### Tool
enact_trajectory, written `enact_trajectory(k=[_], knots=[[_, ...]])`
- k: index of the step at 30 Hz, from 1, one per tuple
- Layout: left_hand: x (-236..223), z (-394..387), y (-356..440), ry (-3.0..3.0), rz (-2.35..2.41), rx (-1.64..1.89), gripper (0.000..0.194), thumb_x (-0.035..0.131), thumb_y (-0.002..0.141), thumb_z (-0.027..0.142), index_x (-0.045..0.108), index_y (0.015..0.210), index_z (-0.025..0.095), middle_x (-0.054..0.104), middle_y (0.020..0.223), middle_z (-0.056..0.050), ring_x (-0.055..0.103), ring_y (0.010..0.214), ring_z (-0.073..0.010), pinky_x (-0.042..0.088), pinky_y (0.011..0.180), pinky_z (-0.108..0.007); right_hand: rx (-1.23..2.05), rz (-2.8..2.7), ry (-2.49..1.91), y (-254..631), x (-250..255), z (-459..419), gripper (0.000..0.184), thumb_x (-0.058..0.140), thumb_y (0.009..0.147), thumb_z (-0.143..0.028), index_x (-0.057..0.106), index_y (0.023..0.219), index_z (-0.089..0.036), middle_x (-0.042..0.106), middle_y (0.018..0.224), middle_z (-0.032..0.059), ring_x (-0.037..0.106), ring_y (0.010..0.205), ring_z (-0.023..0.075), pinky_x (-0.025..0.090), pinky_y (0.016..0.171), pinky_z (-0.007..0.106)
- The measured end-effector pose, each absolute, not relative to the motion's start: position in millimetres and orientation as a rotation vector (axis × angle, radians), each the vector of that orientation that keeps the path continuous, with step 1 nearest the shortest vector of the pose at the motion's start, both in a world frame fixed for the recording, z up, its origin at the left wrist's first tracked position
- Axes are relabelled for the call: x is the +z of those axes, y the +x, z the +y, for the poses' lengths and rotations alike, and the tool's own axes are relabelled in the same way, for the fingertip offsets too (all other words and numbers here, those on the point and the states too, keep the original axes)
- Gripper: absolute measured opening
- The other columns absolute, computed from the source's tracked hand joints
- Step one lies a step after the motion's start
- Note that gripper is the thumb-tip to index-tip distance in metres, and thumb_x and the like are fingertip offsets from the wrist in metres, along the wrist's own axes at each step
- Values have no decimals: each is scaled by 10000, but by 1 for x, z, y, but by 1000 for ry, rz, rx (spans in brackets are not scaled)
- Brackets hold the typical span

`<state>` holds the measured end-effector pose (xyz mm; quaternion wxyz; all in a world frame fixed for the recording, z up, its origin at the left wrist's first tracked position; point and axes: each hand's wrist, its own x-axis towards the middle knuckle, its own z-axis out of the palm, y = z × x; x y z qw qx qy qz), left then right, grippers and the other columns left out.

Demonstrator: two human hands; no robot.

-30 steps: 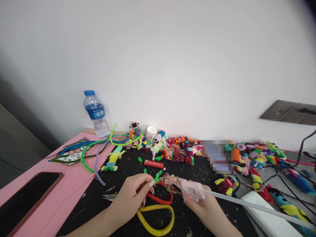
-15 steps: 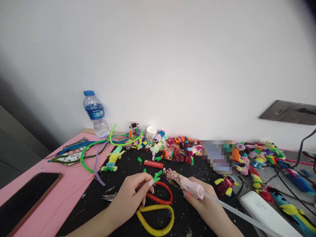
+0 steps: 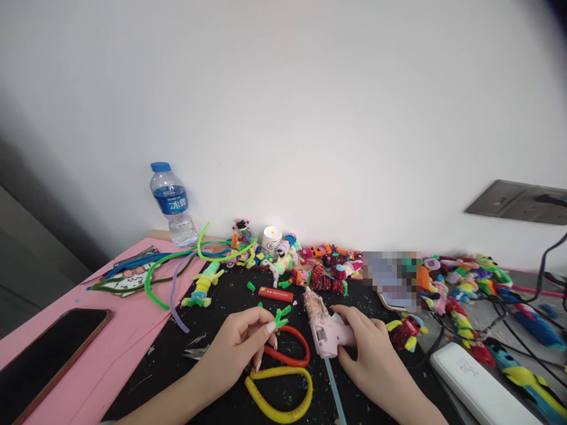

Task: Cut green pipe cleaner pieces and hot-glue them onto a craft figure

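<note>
- White wall [image 3: 287, 118] rises behind a worktable, where a scrap-flecked black mat [image 3: 168, 348] spreads beneath both grips and a row of fuzzy figures [image 3: 319, 277] lines the far side, beyond them.
- Left hand [image 3: 239, 348]: thumb and forefinger pinch a small, branching green fuzzy piece [image 3: 282, 316], which pokes out just past the fingertips on the side facing the other grip.
- Right hand [image 3: 376, 354]: fingers and thumb close about the handle of a pale pink glue gun [image 3: 325, 333]. Its crusted nozzle points away from the person, ahead and to the left of that grip; a translucent glue stick [image 3: 334, 392] trails from the rear. Whether the mat bears any weight cannot be told.
- Feather-light by its look, the green fuzzy piece seems soft and bendable; a hard squeeze could flatten its pile. Its near end, at the fingertips, appears the sensible hold, leaving the short branches free.
- Stiff and likely light, the glue gun is best held by its handle; the nozzle may be hot.
- Between the grips, nearer the person, lie a red loop [image 3: 306, 348] and a yellow loop [image 3: 283, 417]; a red lighter [image 3: 275, 294] rests ahead of the left pinch.
</note>
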<state>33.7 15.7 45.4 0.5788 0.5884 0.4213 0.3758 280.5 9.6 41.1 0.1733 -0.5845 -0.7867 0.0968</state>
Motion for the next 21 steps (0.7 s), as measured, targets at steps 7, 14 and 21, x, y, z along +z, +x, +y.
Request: enact_trajectory(k=[7,14,21], knots=[[44,16,33,1327,945,871,256,478,855,347,531,715,139,496,577,46,384,403,-44,329,404,-148,227,-2290,-1615,283,45,6,573,424,629,-57,412,1174,-236,556,1123,71,515,993,238,287,860,433],[44,16,33,1309,938,863,259,488,848,353,528,716,134,536,630,27,388,403,-38,327,398,-149,204,-2249,-1686,285,43,9,506,413,611,-67,479,1079,-250,596,1056,34,560,924,222,277,857,442],[44,16,33,1290,920,847,263,495,845,351,529,710,128,546,630,25,394,398,-33,328,402,-151,89,-2203,-1736,289,40,11,474,412,638,-71,484,1068,-257,579,1037,37,524,953,253,297,812,470]])
